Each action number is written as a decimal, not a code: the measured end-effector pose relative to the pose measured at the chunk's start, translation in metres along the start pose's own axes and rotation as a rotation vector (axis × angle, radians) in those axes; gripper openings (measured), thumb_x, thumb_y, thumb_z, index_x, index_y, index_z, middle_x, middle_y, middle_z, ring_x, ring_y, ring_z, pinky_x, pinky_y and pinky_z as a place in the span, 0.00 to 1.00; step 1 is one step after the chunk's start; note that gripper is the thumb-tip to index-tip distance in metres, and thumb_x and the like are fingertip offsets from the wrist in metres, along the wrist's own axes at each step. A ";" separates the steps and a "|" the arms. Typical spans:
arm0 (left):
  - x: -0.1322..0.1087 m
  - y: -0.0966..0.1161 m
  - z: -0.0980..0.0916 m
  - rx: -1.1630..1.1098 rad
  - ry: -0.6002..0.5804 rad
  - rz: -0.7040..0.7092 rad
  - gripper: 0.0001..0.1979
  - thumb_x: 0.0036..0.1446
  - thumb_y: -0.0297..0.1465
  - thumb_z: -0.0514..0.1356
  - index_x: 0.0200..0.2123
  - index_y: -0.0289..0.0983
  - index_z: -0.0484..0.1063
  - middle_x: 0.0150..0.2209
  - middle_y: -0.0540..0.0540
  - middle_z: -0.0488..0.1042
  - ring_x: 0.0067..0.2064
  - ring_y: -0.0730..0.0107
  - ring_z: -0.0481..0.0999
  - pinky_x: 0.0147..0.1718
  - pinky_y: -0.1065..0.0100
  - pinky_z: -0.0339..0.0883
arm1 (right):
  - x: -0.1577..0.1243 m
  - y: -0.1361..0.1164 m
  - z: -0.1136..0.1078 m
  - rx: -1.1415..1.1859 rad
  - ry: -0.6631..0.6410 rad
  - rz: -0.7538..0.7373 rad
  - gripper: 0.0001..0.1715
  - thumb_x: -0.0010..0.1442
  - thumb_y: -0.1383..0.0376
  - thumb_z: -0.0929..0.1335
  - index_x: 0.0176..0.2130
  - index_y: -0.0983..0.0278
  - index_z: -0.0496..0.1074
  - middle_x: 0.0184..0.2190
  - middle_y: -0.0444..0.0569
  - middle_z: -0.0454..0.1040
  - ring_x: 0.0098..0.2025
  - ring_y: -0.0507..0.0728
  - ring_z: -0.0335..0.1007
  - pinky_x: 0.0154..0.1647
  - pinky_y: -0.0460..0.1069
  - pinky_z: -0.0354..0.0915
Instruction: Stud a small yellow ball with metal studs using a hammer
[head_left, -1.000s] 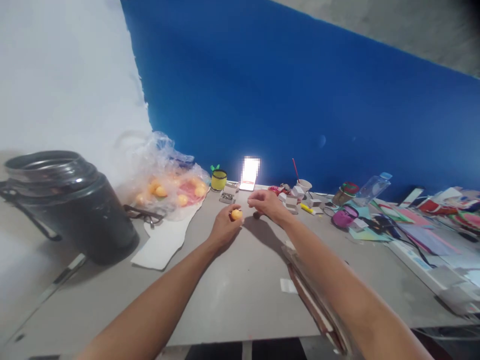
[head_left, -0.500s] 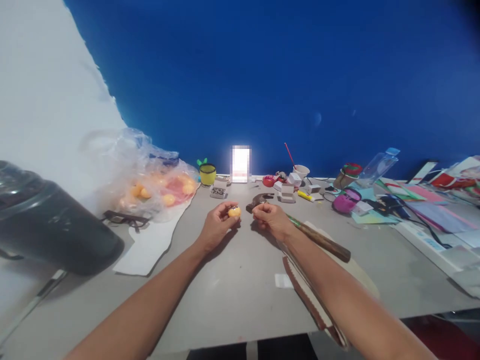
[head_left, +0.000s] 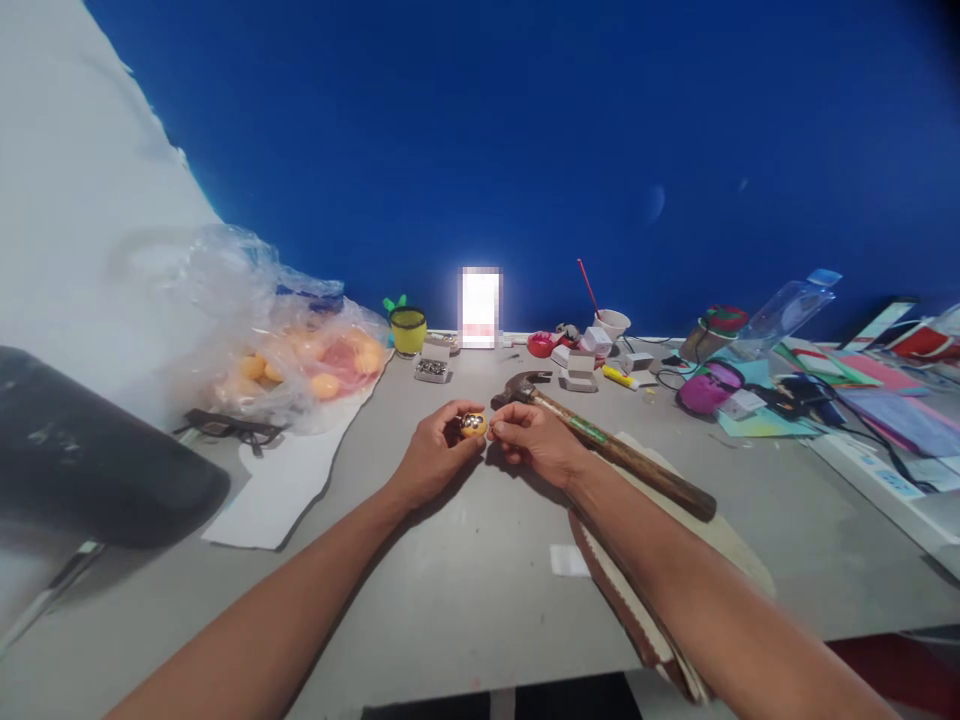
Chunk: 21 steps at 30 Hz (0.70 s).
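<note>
A small orange ball (head_left: pixel 474 426), with shiny silver studs on its face, is gripped by the fingers and thumb of my left hand (head_left: pixel 435 448). Close against its right side is my right hand (head_left: pixel 534 440), thumb and fingers pinched together; whatever they hold is too small to make out. Just behind that hand lies a claw hammer (head_left: pixel 645 468), its head to the left and its wooden handle slanting toward the right. An open small box (head_left: pixel 433 362) of shiny metal pieces stands farther back.
A plastic bag (head_left: pixel 307 350) of orange balls lies left, near dark glasses (head_left: pixel 232 427) and a large dark cylinder (head_left: pixel 97 450). A folded cloth (head_left: pixel 626 600) lies under my right forearm. Behind are a yellow pot (head_left: pixel 409 330), another small box (head_left: pixel 579 372) and a white cup (head_left: pixel 613 324).
My right hand has moved left, up to the ball. The ball has turned in my left hand, so its silver studs now face me. The view has shifted slightly.
</note>
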<state>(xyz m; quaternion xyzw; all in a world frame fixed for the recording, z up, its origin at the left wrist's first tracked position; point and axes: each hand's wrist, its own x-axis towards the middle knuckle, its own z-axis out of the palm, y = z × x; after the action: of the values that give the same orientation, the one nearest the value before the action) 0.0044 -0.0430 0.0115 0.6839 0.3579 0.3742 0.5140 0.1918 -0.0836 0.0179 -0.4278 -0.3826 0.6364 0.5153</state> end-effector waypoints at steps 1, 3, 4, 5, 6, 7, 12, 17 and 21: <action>0.000 0.000 0.000 0.015 0.001 -0.001 0.23 0.53 0.39 0.69 0.51 0.36 0.76 0.40 0.44 0.80 0.37 0.65 0.78 0.37 0.65 0.73 | 0.000 0.001 0.000 -0.006 -0.002 0.006 0.25 0.43 0.53 0.84 0.29 0.65 0.75 0.28 0.45 0.76 0.23 0.47 0.63 0.21 0.43 0.56; -0.001 0.002 0.001 0.043 0.000 -0.001 0.23 0.53 0.40 0.69 0.50 0.36 0.76 0.40 0.44 0.80 0.37 0.64 0.78 0.38 0.64 0.74 | 0.001 0.002 -0.001 -0.023 -0.010 0.016 0.24 0.43 0.54 0.83 0.30 0.65 0.75 0.28 0.46 0.76 0.22 0.47 0.64 0.21 0.44 0.56; -0.001 0.003 0.001 0.056 0.004 0.005 0.23 0.53 0.40 0.69 0.50 0.36 0.76 0.40 0.44 0.80 0.38 0.63 0.79 0.38 0.64 0.74 | 0.001 0.002 -0.001 -0.029 -0.011 0.016 0.24 0.43 0.54 0.83 0.30 0.65 0.75 0.28 0.46 0.76 0.22 0.47 0.64 0.21 0.44 0.56; -0.001 0.004 0.001 0.066 0.010 0.013 0.23 0.52 0.40 0.69 0.49 0.36 0.76 0.40 0.44 0.80 0.38 0.63 0.79 0.39 0.64 0.74 | 0.001 0.002 -0.002 -0.033 -0.011 0.014 0.24 0.43 0.54 0.83 0.31 0.65 0.76 0.27 0.46 0.77 0.22 0.47 0.63 0.21 0.44 0.56; -0.001 0.005 0.002 0.074 0.016 0.022 0.23 0.51 0.40 0.69 0.49 0.36 0.76 0.41 0.44 0.80 0.38 0.63 0.79 0.39 0.64 0.74 | 0.002 0.002 -0.003 -0.034 -0.010 0.011 0.23 0.43 0.55 0.83 0.31 0.65 0.76 0.27 0.46 0.77 0.22 0.47 0.63 0.21 0.44 0.56; -0.002 0.006 0.002 0.081 0.021 0.028 0.23 0.51 0.40 0.70 0.49 0.36 0.77 0.41 0.44 0.81 0.38 0.63 0.79 0.38 0.64 0.74 | 0.002 0.003 -0.003 -0.032 -0.007 0.008 0.23 0.42 0.55 0.83 0.32 0.65 0.76 0.27 0.46 0.77 0.22 0.47 0.62 0.21 0.44 0.56; -0.002 0.007 0.001 0.099 0.025 0.034 0.22 0.49 0.38 0.70 0.47 0.36 0.77 0.40 0.45 0.80 0.37 0.64 0.78 0.38 0.65 0.73 | 0.001 0.002 -0.004 -0.017 0.012 0.013 0.24 0.40 0.57 0.84 0.31 0.65 0.76 0.26 0.45 0.77 0.22 0.47 0.63 0.21 0.43 0.54; -0.002 0.003 0.001 0.076 0.000 0.040 0.23 0.49 0.38 0.71 0.48 0.36 0.77 0.41 0.44 0.81 0.38 0.62 0.79 0.40 0.64 0.73 | 0.000 0.000 -0.004 -0.003 0.020 0.033 0.26 0.38 0.56 0.84 0.30 0.65 0.75 0.25 0.45 0.76 0.22 0.47 0.62 0.20 0.43 0.54; -0.002 0.002 0.001 0.045 -0.015 0.037 0.23 0.49 0.39 0.72 0.47 0.35 0.77 0.41 0.43 0.80 0.39 0.62 0.79 0.40 0.64 0.73 | 0.000 -0.001 -0.004 -0.023 0.011 0.054 0.25 0.38 0.56 0.84 0.30 0.65 0.76 0.26 0.46 0.77 0.23 0.47 0.63 0.21 0.43 0.54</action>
<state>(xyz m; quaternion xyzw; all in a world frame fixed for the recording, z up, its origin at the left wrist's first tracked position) 0.0050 -0.0453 0.0131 0.7045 0.3496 0.3704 0.4942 0.1963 -0.0829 0.0177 -0.4473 -0.3756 0.6432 0.4951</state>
